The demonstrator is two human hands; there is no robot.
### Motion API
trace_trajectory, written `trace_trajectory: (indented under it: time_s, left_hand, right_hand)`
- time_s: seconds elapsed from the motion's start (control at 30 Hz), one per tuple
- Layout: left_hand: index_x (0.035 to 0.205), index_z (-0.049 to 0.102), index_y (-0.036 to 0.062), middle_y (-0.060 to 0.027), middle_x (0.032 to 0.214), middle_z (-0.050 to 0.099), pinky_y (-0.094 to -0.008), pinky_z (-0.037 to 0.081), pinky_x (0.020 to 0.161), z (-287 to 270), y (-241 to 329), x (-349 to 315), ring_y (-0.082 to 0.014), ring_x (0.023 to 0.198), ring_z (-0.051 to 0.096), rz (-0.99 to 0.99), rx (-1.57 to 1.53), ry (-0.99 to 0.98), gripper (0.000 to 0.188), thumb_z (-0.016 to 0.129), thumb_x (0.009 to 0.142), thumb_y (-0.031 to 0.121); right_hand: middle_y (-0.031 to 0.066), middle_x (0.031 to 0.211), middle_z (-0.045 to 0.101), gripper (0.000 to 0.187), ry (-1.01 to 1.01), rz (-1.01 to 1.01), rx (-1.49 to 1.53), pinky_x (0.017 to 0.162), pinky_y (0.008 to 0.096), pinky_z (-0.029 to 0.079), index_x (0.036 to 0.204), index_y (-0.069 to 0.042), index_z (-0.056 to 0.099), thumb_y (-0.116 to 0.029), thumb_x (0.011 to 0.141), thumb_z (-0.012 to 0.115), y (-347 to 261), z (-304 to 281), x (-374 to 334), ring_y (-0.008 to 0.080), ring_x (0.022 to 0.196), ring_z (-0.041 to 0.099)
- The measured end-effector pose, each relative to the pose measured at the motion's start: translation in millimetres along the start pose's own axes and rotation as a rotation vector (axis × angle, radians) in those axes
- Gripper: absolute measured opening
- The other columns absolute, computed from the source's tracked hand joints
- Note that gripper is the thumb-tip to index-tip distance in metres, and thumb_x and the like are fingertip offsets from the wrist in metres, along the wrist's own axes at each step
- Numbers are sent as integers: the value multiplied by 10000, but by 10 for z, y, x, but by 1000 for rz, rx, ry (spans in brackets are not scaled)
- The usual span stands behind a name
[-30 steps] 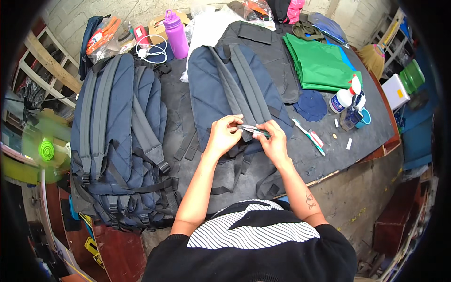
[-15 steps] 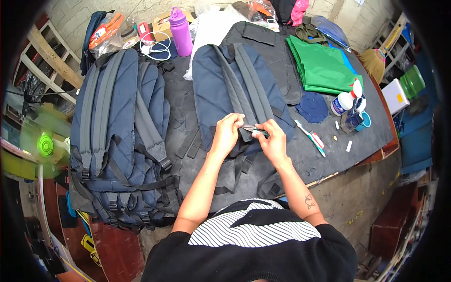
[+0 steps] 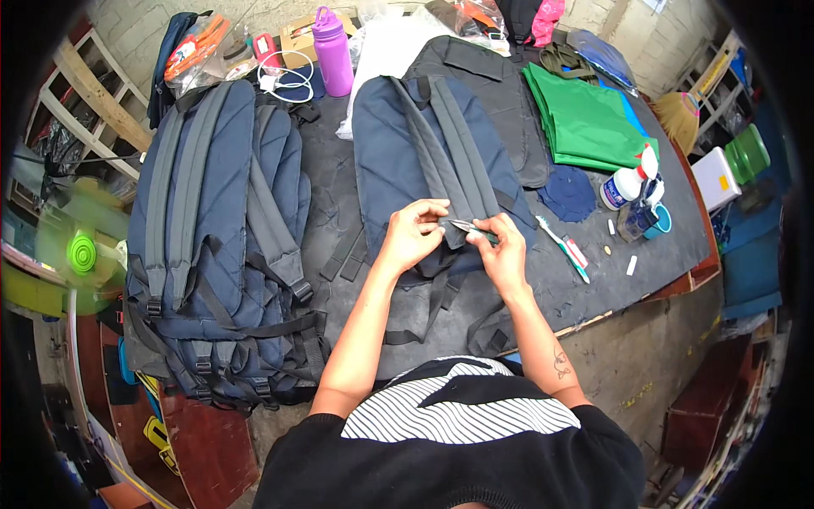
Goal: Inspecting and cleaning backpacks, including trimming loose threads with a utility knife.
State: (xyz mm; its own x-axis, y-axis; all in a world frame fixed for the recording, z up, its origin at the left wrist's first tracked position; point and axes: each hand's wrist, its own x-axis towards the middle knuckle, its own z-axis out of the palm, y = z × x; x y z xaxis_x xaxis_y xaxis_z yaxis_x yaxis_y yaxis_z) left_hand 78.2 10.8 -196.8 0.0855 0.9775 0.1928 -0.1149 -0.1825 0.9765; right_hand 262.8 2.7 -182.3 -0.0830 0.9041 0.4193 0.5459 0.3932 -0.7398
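A navy backpack (image 3: pixel 381 161) lies back-side up on the table in front of me, with two grey shoulder straps (image 3: pixel 430 165) running along it. My right hand (image 3: pixel 504 254) is closed around small thread snips (image 3: pixel 463 226) with metal blades and a greenish handle. Their tips point left, over the lower end of a strap. Just left of those tips, my left hand (image 3: pixel 411 239) has its fingers curled toward the thumb at the strap's edge. Whatever it pinches there is too small to make out.
Stacked navy backpacks (image 3: pixel 191 204) fill the table's left. Rightward lie folded green fabric (image 3: pixel 585 119), a navy cloth piece (image 3: pixel 566 193), a toothbrush (image 3: pixel 563 248), a spray bottle (image 3: pixel 627 185) and a blue cup (image 3: pixel 659 222). A purple bottle (image 3: pixel 333 55) stands at the back.
My left hand has loosened and moved slightly off the strap end it gripped. The snips have drawn a little right, their blades now showing more clearly. The whole view has shifted slightly.
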Motion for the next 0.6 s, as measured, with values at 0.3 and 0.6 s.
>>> trace_trajectory:
  time_s: [0.3,0.6]
  left_hand:
    - [833,594,-76,-130,1018,676,-245,518,733,53,25,14,-103,853,620,171,253,138,92,512,825,-118]
    - [924,422,102,-172,1063,645,-259,516,713,18,51,100,-102,774,582,-130,-142,131,184,395,1013,260]
  right_hand:
    - [109,803,587,195,17,-16,63,606,310,460,886,5,637,-49,723,730,-61,7,29,243,702,608]
    - [92,767,550,223,92,-193,-114,641,364,451,876,-7,640,-42,679,737,-112,23,0,282,711,570]
